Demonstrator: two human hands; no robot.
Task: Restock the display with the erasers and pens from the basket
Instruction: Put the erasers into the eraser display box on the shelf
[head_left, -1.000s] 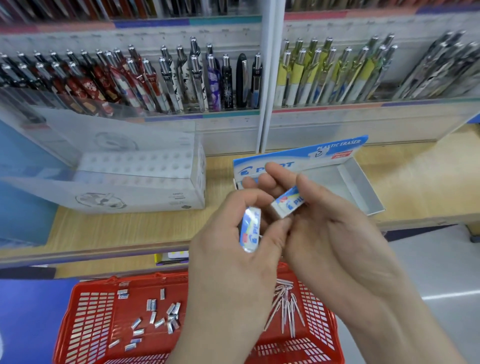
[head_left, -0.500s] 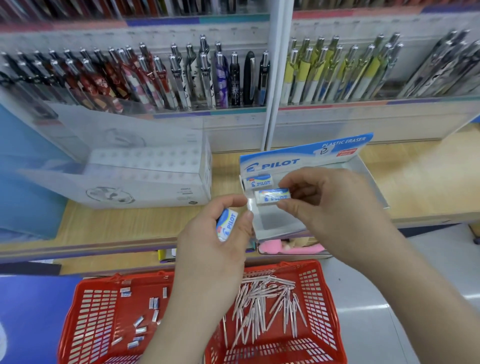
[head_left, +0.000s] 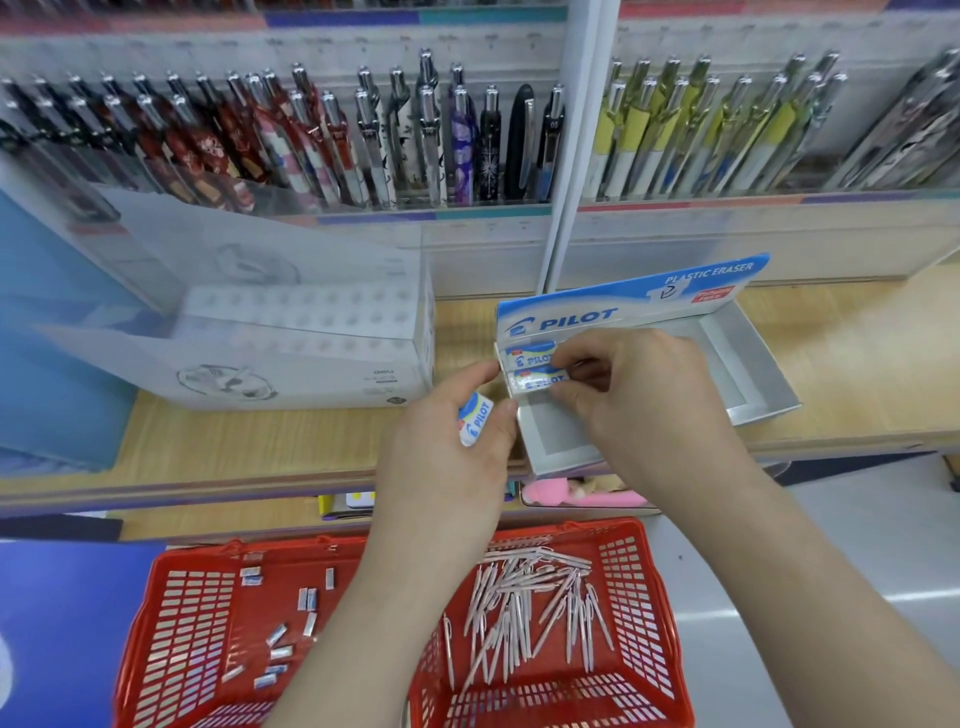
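The fingers (head_left: 498, 415) of the left hand (head_left: 447, 467) are pinched shut on one eraser (head_left: 475, 419), held upright just left of the display tray (head_left: 748, 374); the right hand (head_left: 649, 400) has its fingers closed on a second eraser (head_left: 537, 379), pressing it into the tray's back-left corner against one already seated (head_left: 530, 356). Nearest, below the hands, the red basket (head_left: 639, 597) holds roughly a dozen loose erasers (head_left: 291, 623) on its left side and a heap of pale pens (head_left: 524, 613) — too tangled to count, likely a couple of dozen. Three erasers are up top: two in the tray, one waiting. The tray overhangs the wooden shelf (head_left: 260, 441) at its front corner, so a firm push there could, I judge, tip or slide it off — and the seated eraser may skew if the second is jammed in crooked. The left hand's eraser is gripped only by its edges and could drop into the basket. Farther back, pen racks (head_left: 363, 135) stand full.
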